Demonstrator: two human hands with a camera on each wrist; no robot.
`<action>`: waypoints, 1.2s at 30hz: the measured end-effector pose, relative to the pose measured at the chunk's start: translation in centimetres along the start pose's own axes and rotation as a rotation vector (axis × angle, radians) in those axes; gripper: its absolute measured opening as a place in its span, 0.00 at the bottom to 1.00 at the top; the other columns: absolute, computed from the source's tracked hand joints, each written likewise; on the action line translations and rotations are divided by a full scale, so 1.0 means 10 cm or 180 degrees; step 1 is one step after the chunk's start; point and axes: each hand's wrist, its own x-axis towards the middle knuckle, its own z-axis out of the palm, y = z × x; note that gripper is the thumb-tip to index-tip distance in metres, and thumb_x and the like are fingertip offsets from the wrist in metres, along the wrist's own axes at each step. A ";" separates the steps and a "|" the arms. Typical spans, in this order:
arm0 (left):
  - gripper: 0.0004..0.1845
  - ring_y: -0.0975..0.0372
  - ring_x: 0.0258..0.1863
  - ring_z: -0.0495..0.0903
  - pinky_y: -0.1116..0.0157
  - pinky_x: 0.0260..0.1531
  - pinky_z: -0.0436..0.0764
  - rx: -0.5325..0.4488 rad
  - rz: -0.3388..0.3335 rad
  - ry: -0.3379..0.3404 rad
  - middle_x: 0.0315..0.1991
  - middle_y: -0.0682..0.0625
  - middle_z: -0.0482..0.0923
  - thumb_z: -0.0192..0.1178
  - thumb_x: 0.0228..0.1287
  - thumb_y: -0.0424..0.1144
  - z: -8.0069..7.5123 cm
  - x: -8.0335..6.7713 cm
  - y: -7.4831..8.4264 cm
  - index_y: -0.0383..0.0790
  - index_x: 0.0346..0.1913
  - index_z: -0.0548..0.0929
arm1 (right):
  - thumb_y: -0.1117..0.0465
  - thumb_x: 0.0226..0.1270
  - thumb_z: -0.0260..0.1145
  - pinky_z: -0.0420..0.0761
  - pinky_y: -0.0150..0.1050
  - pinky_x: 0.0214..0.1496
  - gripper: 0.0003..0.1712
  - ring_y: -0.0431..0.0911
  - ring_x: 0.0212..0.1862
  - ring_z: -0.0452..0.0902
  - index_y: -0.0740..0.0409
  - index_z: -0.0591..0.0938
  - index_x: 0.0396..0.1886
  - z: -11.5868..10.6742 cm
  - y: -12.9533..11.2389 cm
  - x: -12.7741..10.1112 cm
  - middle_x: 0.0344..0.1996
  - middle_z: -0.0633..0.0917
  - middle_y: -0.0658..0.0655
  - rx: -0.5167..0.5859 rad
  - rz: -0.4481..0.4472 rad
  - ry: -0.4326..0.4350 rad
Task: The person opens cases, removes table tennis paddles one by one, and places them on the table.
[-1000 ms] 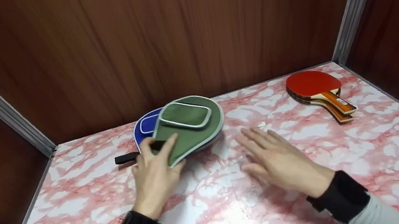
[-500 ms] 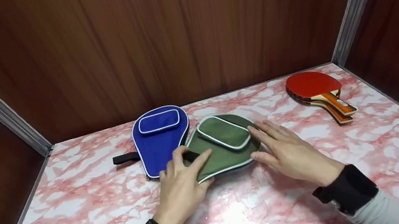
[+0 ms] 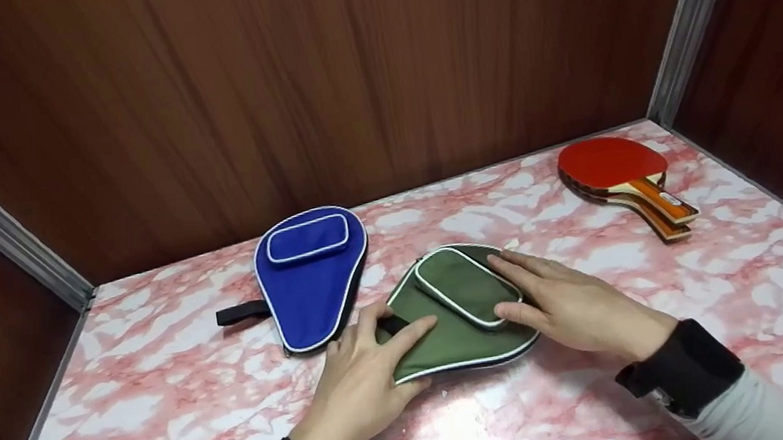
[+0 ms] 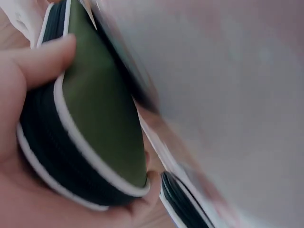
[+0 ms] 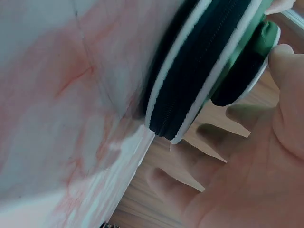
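In the head view a green table tennis bat case (image 3: 438, 346) with white piping and a raised pocket (image 3: 467, 286) is in front of me. My left hand (image 3: 358, 398) grips its narrow end; the left wrist view shows thumb and fingers around the black zipped side (image 4: 57, 137). My right hand (image 3: 585, 308) touches the wide end with fairly straight fingers, its thumb against the pocket. From the right wrist, the case's zipped edge (image 5: 204, 61) faces the spread fingers. A blue bat case (image 3: 313, 283) lies flat just left of the green one.
Two table tennis bats (image 3: 615, 164), the top one red, lie stacked at the back right with handles toward me. A black strap (image 3: 241, 313) sticks out from the blue case. Wooden panels (image 3: 371, 63) enclose the pink marbled table (image 3: 162, 432) at the back and sides.
My left hand has carried the green case off the blue one, rightward and toward me. The right hand has come to touch its wide end. The blue case lies uncovered.
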 end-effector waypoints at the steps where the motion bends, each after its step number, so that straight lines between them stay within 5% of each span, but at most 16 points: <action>1: 0.40 0.42 0.65 0.79 0.40 0.57 0.78 -0.0024 0.0036 -0.0086 0.73 0.39 0.69 0.81 0.63 0.51 -0.01 0.00 -0.01 0.67 0.78 0.79 | 0.35 0.86 0.58 0.68 0.66 0.78 0.45 0.65 0.81 0.66 0.57 0.66 0.88 0.00 0.00 0.00 0.83 0.68 0.66 0.0023 0.0010 -0.0012; 6: 0.42 0.42 0.61 0.79 0.40 0.60 0.78 -0.0182 0.0148 -0.0551 0.73 0.43 0.68 0.81 0.65 0.50 -0.10 0.02 -0.06 0.69 0.80 0.76 | 0.32 0.85 0.55 0.69 0.68 0.76 0.45 0.65 0.81 0.66 0.55 0.68 0.87 0.00 0.02 0.00 0.82 0.70 0.65 0.0099 0.0104 -0.0067; 11: 0.41 0.43 0.60 0.80 0.42 0.59 0.77 -0.0233 0.0106 -0.0771 0.69 0.45 0.72 0.81 0.61 0.56 -0.19 0.11 0.01 0.68 0.78 0.78 | 0.34 0.86 0.58 0.71 0.67 0.75 0.41 0.66 0.78 0.71 0.58 0.75 0.82 0.02 0.03 0.01 0.79 0.73 0.65 0.0100 0.0157 -0.0044; 16: 0.38 0.46 0.62 0.80 0.41 0.58 0.76 0.0027 0.0049 -0.0760 0.64 0.43 0.76 0.79 0.60 0.64 -0.18 0.24 0.14 0.65 0.73 0.80 | 0.44 0.84 0.65 0.79 0.62 0.66 0.24 0.60 0.63 0.79 0.56 0.82 0.66 0.00 0.01 0.00 0.67 0.80 0.60 -0.0045 0.0167 -0.0002; 20: 0.40 0.47 0.69 0.76 0.37 0.63 0.73 0.0035 0.0163 -0.0803 0.69 0.42 0.76 0.79 0.61 0.61 -0.17 0.26 0.17 0.66 0.77 0.79 | 0.46 0.80 0.68 0.81 0.56 0.52 0.15 0.55 0.50 0.76 0.50 0.80 0.52 -0.09 0.00 -0.04 0.55 0.77 0.55 -0.0148 0.0200 -0.0237; 26: 0.36 0.44 0.81 0.67 0.25 0.72 0.60 -0.0143 0.0194 -0.0944 0.78 0.39 0.72 0.78 0.65 0.60 -0.17 0.27 0.14 0.62 0.76 0.81 | 0.35 0.77 0.70 0.76 0.50 0.44 0.20 0.50 0.43 0.74 0.44 0.79 0.39 -0.18 -0.01 -0.04 0.37 0.78 0.48 -0.0283 0.0345 -0.0479; 32: 0.32 0.53 0.69 0.78 0.26 0.71 0.62 -0.0190 0.0305 -0.0812 0.66 0.45 0.78 0.77 0.61 0.67 -0.09 0.28 0.10 0.54 0.59 0.81 | 0.34 0.77 0.70 0.74 0.44 0.37 0.21 0.41 0.33 0.74 0.44 0.82 0.36 -0.18 0.02 -0.01 0.27 0.78 0.42 -0.0167 0.0286 -0.0533; 36: 0.37 0.55 0.68 0.78 0.28 0.72 0.63 -0.0204 0.0399 -0.0771 0.65 0.47 0.78 0.79 0.57 0.68 -0.07 0.27 0.04 0.55 0.63 0.80 | 0.35 0.77 0.70 0.73 0.42 0.35 0.20 0.39 0.30 0.73 0.43 0.81 0.37 -0.21 0.06 0.01 0.27 0.78 0.41 0.0051 0.0279 -0.0566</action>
